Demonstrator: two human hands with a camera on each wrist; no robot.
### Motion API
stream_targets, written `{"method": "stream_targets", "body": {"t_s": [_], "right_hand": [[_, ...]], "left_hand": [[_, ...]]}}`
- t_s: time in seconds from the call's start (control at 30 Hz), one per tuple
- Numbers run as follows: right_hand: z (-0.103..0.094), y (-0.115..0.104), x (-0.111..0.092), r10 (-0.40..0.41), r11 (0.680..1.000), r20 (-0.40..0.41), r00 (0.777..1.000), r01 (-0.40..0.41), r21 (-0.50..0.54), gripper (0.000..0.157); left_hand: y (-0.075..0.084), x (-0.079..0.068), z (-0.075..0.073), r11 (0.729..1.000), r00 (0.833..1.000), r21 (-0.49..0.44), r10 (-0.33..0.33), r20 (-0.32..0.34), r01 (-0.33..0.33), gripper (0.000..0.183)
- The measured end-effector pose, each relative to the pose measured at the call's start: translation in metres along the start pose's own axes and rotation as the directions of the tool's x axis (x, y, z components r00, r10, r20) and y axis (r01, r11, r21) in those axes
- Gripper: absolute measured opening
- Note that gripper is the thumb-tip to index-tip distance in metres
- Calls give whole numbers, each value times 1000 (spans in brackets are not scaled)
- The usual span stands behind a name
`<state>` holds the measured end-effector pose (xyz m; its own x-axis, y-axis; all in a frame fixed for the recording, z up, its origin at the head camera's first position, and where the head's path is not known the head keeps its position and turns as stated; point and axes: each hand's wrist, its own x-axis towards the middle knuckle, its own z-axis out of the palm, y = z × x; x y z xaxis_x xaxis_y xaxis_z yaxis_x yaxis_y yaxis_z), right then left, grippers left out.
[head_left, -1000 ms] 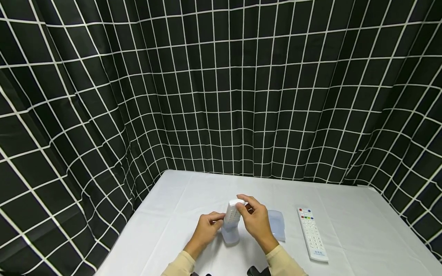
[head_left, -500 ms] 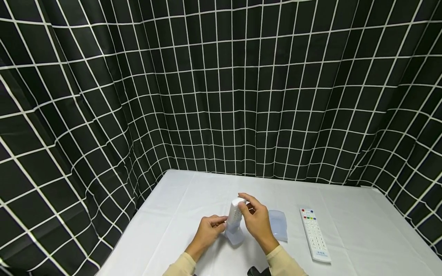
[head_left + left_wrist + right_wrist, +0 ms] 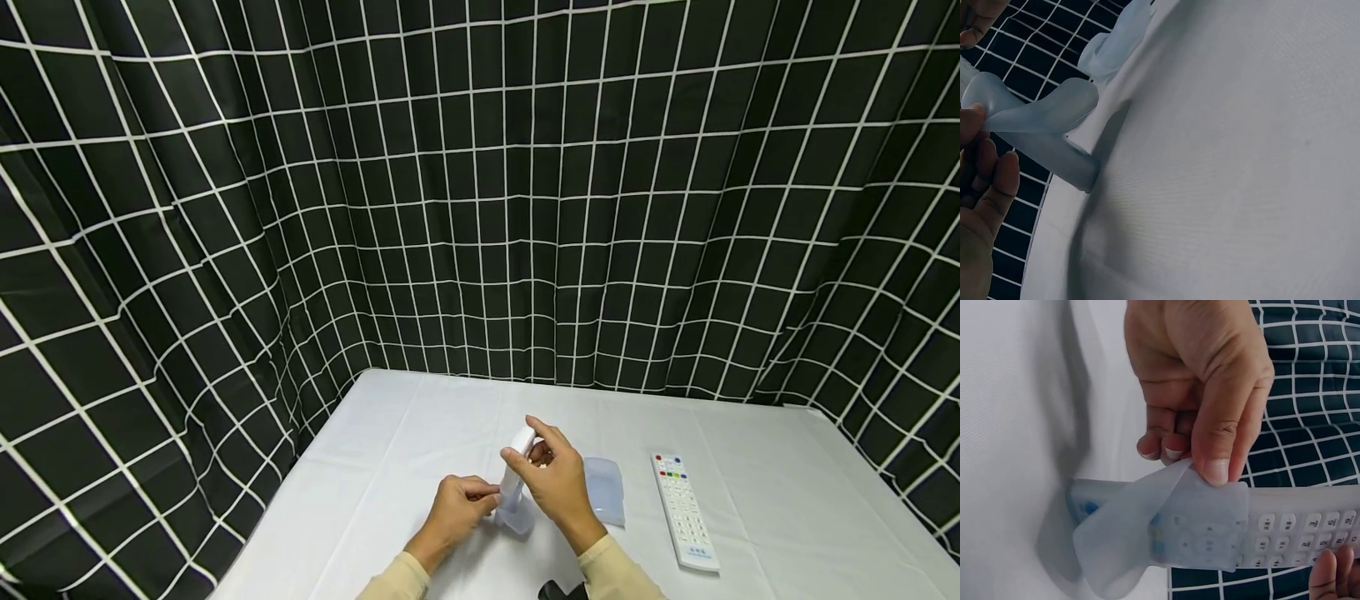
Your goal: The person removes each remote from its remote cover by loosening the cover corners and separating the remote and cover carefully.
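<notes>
A white remote control (image 3: 1297, 500) stands tilted on the table, its coloured-button end down inside a translucent bluish silicone cover (image 3: 1210, 515). My left hand (image 3: 456, 510) pinches the edge of that cover between thumb and fingers, as the right wrist view shows. Part of the cover (image 3: 1054, 112) is folded back as a loose flap, plain in the left wrist view. At the upper end, my right hand (image 3: 558, 482) holds the bare part of the remote, thumb on one side and fingers on the other. Its palm hides some of the remote in the head view.
A second translucent cover (image 3: 604, 492) lies just right of my right hand. Farther right, another white remote (image 3: 686, 515) lies buttons up on the white table (image 3: 420, 417). A dark object (image 3: 552, 590) shows at the bottom edge. Black grid curtains (image 3: 525, 208) surround the table.
The remote and its cover have turned, so the button face shows less in the head view. My left hand has moved slightly right with the cover; my right thumb has shifted across the remote's top.
</notes>
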<state>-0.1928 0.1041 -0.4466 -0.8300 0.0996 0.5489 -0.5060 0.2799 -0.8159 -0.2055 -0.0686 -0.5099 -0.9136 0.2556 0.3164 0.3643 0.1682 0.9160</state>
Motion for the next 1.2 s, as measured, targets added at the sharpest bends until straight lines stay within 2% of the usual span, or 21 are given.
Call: {"method": "stream_targets", "body": {"t_s": [0.17, 0.37, 0.57, 0.73, 0.9, 1.03, 1.2], "right_hand": [[0, 1, -1, 4, 999, -26, 1000, -5, -35, 58], [2, 0, 1, -6, 999, -32, 999, 4, -45, 55], [4, 2, -2, -35, 997, -37, 999, 32, -66, 54], [3, 2, -1, -89, 994, -61, 994, 85, -73, 52], [3, 2, -1, -113, 992, -74, 991, 108, -71, 51], [4, 3, -2, -127, 991, -70, 989, 124, -54, 49], [6, 4, -2, -142, 990, -66, 988, 140, -33, 47]], "left_hand": [[6, 1, -2, 997, 1000, 75, 27, 14, -28, 9], [9, 3, -4, 989, 1000, 148, -3, -10, 4, 7], [12, 3, 2, 978, 995, 181, -93, -38, 99, 13], [11, 4, 8, 965, 979, 175, -186, -83, 198, 18], [5, 4, 12, 949, 965, 185, -241, -100, 257, 21], [0, -3, 14, 941, 963, 210, -250, -98, 266, 25], [-7, -7, 15, 944, 972, 236, -208, -110, 229, 24]]}}
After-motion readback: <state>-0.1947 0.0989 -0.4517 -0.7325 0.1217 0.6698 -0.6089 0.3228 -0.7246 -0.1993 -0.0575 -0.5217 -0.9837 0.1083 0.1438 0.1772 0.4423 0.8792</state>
